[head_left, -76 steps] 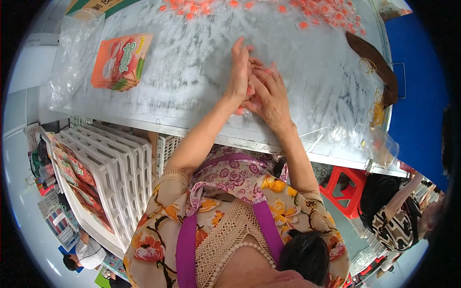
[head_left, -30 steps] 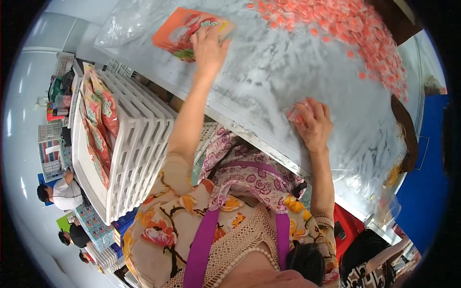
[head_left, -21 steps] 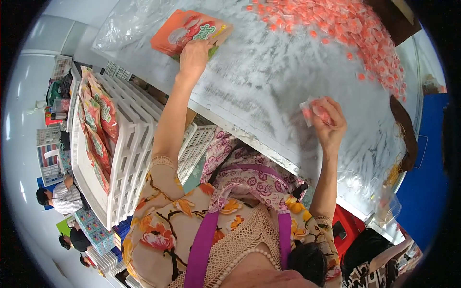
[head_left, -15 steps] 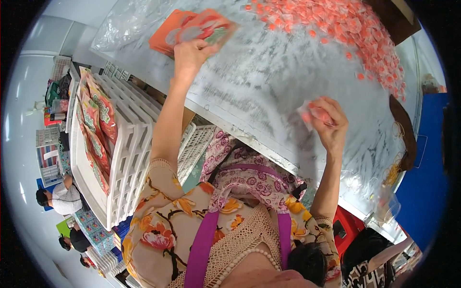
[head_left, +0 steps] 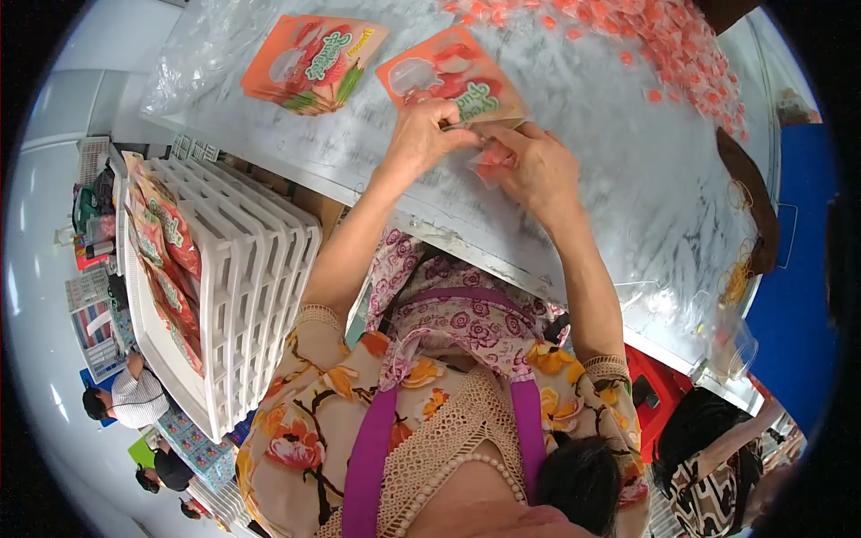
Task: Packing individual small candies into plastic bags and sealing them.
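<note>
Two-handed, gripping an orange pouch [head_left: 468, 73], just pulled off the far-left stack [head_left: 309, 65], with the left hand [head_left: 421, 136] and wrapped red pieces [head_left: 491, 161] with the right hand [head_left: 543, 172], bringing both together over the counter [head_left: 628, 206].

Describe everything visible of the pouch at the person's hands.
The pouch looks like flat, flexible plastic film, orange and red with green and white lettering and a pale oval patch. It slants beside a stack of similar pouches; whether it touches the table is unclear. The left grip pinches its near edge; the right grip is at its near right corner.
</note>
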